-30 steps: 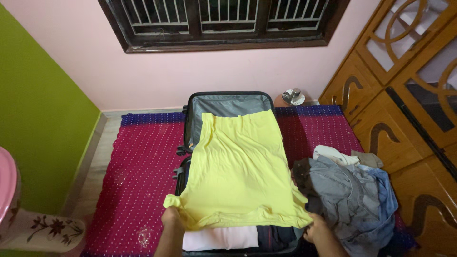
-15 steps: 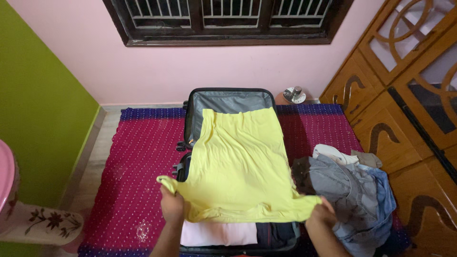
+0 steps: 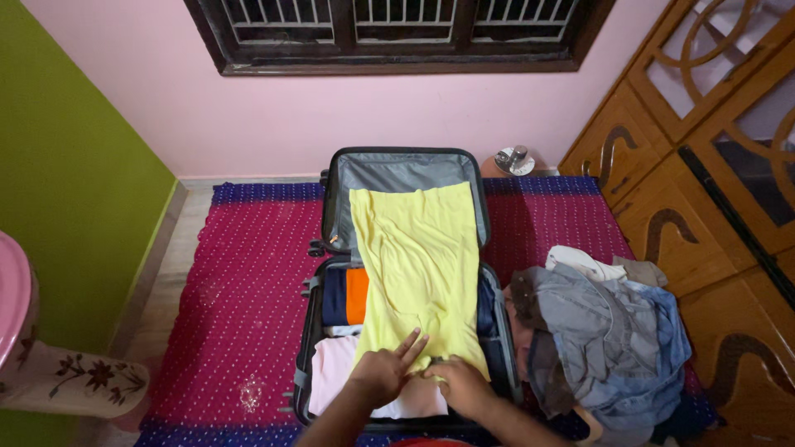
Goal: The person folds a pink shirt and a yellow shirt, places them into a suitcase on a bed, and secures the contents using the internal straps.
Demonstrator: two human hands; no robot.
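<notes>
Yellow shirt [image 3: 418, 248] lies lengthwise along the suitcase [image 3: 331, 178], hands [image 3: 383, 374] pressing its near end.

Under me lies a magenta mat with white dots and blue end bands [image 3: 240, 273], spread over a pale tiled floor [image 3: 161, 277]. On the mat, at twelve o'clock, sits my open black hard-shell suitcase [image 3: 308, 331]; at three o'clock, a heap of grey and blue clothes [image 3: 609, 339].

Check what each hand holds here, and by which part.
Both the left hand and right hand rest on the near end of the yellow shirt over the open suitcase; whether either pinches the cloth cannot be told.
</notes>
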